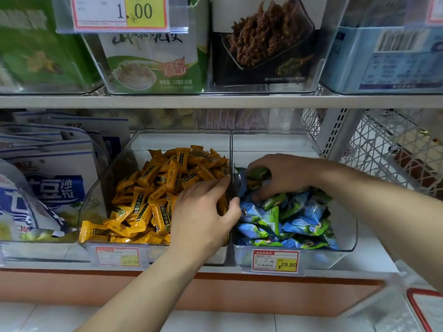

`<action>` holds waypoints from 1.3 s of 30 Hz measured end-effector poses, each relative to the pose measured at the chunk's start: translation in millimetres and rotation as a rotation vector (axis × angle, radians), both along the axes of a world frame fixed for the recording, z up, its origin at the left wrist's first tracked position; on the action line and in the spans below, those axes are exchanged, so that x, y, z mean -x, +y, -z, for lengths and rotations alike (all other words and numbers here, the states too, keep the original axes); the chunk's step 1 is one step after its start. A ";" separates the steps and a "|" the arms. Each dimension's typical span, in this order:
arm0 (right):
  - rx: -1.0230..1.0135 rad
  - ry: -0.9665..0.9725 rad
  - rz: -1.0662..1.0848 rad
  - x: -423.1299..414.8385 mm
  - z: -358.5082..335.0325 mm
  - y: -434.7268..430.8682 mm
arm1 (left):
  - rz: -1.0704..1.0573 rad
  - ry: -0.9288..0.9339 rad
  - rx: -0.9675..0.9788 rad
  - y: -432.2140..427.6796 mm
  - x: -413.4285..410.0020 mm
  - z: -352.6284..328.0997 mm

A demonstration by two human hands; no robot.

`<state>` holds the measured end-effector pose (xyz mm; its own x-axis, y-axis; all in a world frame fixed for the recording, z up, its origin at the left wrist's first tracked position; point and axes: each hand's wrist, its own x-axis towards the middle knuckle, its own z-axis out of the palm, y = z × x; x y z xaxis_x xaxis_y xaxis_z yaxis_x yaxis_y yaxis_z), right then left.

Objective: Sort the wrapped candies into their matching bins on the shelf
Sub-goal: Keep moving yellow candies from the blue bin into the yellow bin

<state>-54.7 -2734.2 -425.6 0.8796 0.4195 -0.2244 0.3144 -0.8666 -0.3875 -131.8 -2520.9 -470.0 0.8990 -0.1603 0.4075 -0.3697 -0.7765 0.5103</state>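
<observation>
The left hand is reaching into the right side of the left bin, lying on top of the orange candies heaped there. Its fingers are curling toward the wall shared with the right bin, and the thumb is touching the blue-green candies just across it. A few orange wrappers are showing between thumb and fingers, but I cannot tell whether they are being gripped. The right hand is hovering over the back of the right bin, its fingers curling around a green-wrapped candy, with the blue-green pile lying directly beneath. Both bins are sitting side by side on the lower shelf.
</observation>
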 end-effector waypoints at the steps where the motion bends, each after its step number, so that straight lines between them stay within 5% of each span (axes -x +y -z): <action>1: 0.015 -0.055 0.021 13.3 -0.1 -1.5 | -0.001 0.001 0.003 -0.1 0.5 -0.5; 9: 0.156 -0.335 -0.001 88.1 14.2 -30.1 | -0.002 0.015 -0.017 0.5 0.1 -2.7; 16: 0.260 -0.346 -0.020 82.1 4.6 -31.3 | 0.006 0.036 -0.008 2.1 -0.4 -3.9; 23: 0.106 0.021 0.006 60.4 -9.4 -15.5 | 0.074 0.007 0.035 1.2 1.2 -3.7; 28: 0.141 -0.029 0.027 48.5 -9.9 -3.8 | 0.096 0.016 0.036 1.3 -0.1 -6.1; 39: -0.490 -0.272 0.143 57.8 -17.3 -3.2 | 0.139 -0.048 0.037 -19.4 -5.9 -16.3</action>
